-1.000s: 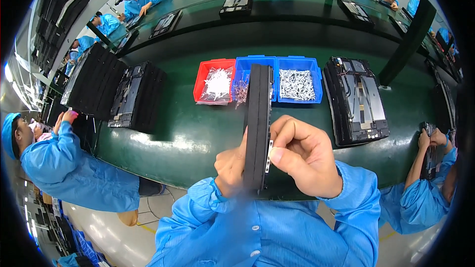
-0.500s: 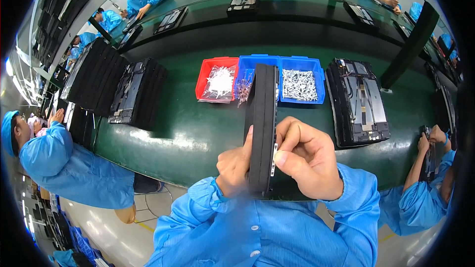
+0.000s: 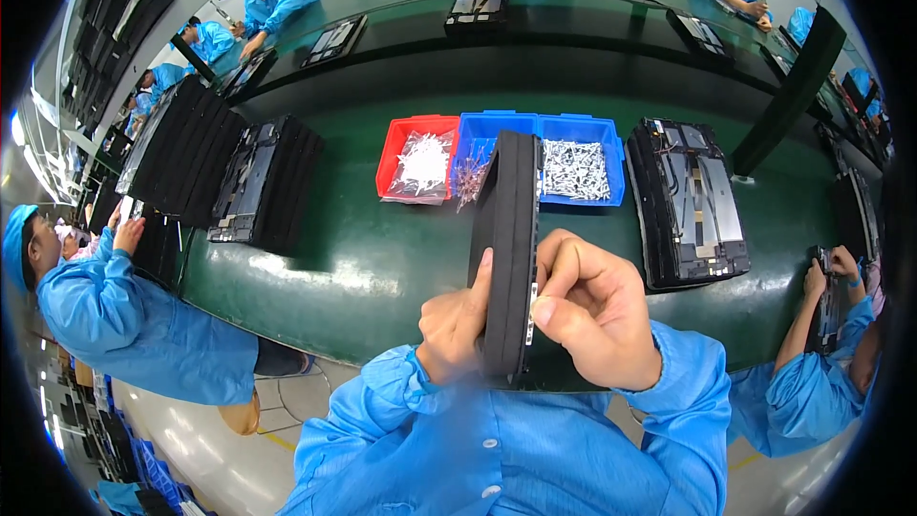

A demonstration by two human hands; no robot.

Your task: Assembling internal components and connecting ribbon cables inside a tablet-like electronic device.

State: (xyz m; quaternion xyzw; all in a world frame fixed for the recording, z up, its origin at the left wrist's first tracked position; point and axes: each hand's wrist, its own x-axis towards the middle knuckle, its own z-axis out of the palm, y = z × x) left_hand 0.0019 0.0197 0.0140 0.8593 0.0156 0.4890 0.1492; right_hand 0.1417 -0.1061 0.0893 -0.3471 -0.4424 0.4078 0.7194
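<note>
In front of my chest, a thick black panel-like device (image 3: 509,239) stands on edge, its dark narrow side toward me. My left hand (image 3: 451,327) grips it from the left near the lower end, index finger stretched along its face. At the right edge of the device, my right hand (image 3: 604,317) pinches a small white strip (image 3: 531,317) between thumb and forefinger, against that edge. The far ends of the left fingers are hidden behind the device.
Beyond the device stand a red bin (image 3: 390,172) of white pieces, a blue bin (image 3: 470,120) of thin reddish parts and another blue bin (image 3: 617,182) of small white-and-grey parts. Stacked devices flank them, left (image 3: 250,182) and right (image 3: 702,205). Co-workers in blue sit around the green table (image 3: 382,258).
The device has shifted and tilted slightly, while my right hand's pinch at its edge stays about the same. The co-worker at the left has raised their hands.
</note>
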